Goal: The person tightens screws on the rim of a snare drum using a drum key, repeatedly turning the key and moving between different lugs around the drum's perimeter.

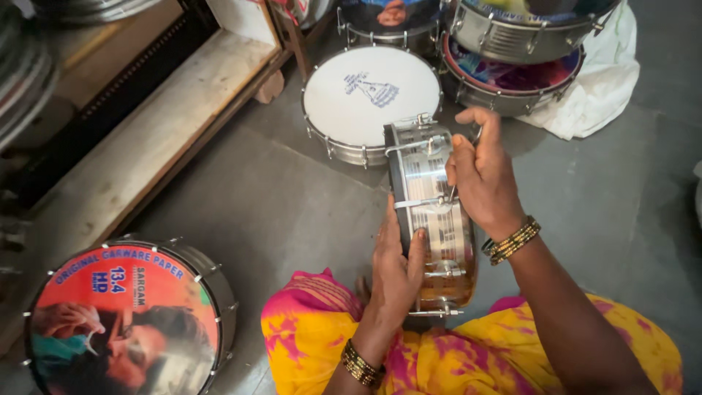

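A shiny metal drum [431,212] stands on its edge on my lap, its chrome shell with tension rods facing up. My left hand [395,271] grips the drum's near left rim, thumb over the shell. My right hand [479,172] is closed over the right side of the shell near a tension rod; a small metal tool seems to be in its fingers, mostly hidden. Gold bangles sit on both wrists. My lap is covered by pink and yellow cloth [314,336].
A white-headed drum [371,95] lies flat on the grey floor just beyond. Two stacked metal drums [512,51] rest on white cloth [607,88] at the back right. A drum with a printed colour head [124,322] stands at the lower left. A wooden shelf edge [161,139] runs along the left.
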